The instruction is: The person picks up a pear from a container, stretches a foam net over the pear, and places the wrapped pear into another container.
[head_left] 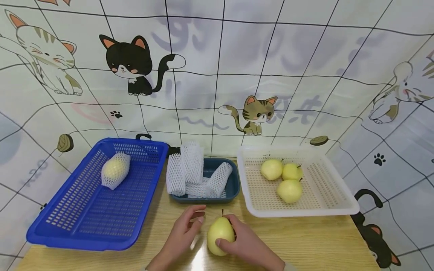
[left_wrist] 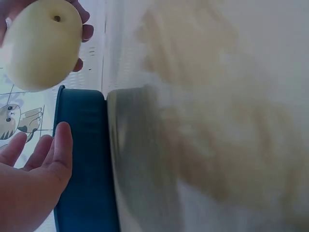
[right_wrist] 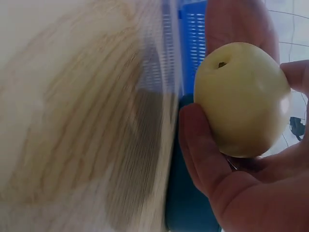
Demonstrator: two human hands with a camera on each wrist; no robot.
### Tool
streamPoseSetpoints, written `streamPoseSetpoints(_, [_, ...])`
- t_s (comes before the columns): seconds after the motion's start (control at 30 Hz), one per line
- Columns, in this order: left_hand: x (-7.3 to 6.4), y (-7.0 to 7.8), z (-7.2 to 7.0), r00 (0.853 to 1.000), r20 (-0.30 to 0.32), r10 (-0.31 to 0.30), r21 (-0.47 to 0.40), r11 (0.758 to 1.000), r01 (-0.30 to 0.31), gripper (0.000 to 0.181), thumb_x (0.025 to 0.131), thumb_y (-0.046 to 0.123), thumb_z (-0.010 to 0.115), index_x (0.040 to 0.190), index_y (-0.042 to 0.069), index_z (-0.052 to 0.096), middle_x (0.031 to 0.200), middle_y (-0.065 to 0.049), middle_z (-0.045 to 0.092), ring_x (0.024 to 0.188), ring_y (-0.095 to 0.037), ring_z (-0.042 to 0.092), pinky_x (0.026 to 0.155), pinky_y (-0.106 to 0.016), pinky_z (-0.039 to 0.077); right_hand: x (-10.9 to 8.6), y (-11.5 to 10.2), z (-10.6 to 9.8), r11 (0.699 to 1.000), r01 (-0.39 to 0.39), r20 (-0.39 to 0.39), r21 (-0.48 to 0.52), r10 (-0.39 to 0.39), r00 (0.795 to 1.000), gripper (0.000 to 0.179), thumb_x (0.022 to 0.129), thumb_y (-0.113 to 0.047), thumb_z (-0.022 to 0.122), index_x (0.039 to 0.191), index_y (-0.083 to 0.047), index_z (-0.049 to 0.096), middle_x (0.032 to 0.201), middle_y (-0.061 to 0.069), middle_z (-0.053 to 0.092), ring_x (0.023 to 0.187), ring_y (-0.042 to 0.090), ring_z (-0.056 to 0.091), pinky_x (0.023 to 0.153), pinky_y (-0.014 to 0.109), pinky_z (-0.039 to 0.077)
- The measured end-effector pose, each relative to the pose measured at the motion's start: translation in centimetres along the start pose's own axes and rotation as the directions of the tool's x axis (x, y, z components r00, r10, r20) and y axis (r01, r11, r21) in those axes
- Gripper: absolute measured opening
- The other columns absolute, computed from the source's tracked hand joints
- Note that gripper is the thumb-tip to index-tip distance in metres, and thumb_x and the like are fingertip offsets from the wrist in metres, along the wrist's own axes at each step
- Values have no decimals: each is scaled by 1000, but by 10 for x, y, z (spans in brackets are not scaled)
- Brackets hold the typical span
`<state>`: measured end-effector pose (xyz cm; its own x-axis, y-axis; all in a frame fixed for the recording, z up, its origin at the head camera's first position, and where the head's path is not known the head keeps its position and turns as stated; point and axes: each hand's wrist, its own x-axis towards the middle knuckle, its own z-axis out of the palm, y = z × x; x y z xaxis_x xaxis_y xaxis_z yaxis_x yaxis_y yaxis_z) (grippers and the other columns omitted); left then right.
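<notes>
My right hand (head_left: 249, 241) grips a pale yellow-green pear (head_left: 220, 235) near the front of the wooden table, thumb on the near side and fingers round the far side. The pear's stem points up and away in the head view. In the right wrist view, the dark hollow at the other end of the pear (right_wrist: 244, 101) shows. To the left of the pear, my left hand (head_left: 184, 231) is held apart from it with relaxed fingers and nothing in them. In the left wrist view the left hand (left_wrist: 41, 174) overlaps the dark teal tray.
Behind the hands, the teal tray (head_left: 207, 200) holds several white foam net sleeves (head_left: 191, 163). A blue basket (head_left: 135, 229) on the left contains one pear in a foam net (head_left: 115, 170). A white basket (head_left: 305, 214) on the right has three bare pears (head_left: 289, 191). A cat-print cloth hangs behind.
</notes>
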<state>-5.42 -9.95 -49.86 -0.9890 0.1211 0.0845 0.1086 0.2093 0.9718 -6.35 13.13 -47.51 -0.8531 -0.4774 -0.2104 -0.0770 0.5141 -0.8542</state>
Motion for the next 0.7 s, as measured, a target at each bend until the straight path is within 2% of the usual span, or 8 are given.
streamPoseSetpoints(0.13, [-4,-4,-1,1000,15,-21,-34,999,22,32,105,12,61,135,3,61,135,-19,62,122,-38,62,90,-30,55,8,3,3,996,4,-31,-92,-6,999,64,88,-47,75,135,-8,56,108,-2,63,87,11,60,68,29,51])
streamPoseSetpoints(0.27, [-6,-4,-3,999,13,-39,-32,999,39,30,104,13,61,132,2,62,132,-19,63,116,-33,65,86,-29,57,12,4,6,985,4,-54,-172,-14,998,66,87,-52,75,133,-9,57,105,-3,65,80,8,59,64,28,50])
streamPoseSetpoints(0.37, [-6,-4,-4,997,30,-77,-43,996,79,31,104,16,62,130,0,63,128,-19,65,108,-29,68,79,-30,59,14,3,9,978,10,-60,-210,-23,998,67,87,-55,75,131,-9,56,101,-2,66,76,7,58,61,27,49])
streamPoseSetpoints(0.53, [-5,-5,-6,980,118,-158,-45,985,165,38,106,26,60,131,-2,61,118,-18,67,99,-26,68,71,-33,61,16,1,16,960,7,-69,-282,-27,997,71,88,-60,71,132,-6,58,114,2,66,83,10,57,67,28,49])
streamPoseSetpoints(0.7, [-5,-6,-7,970,168,-174,-16,984,179,43,107,32,58,131,-3,60,116,-17,68,95,-23,68,69,-32,61,16,1,16,953,20,-57,-301,-39,998,78,91,-67,66,138,-5,57,129,7,62,100,17,61,79,34,52])
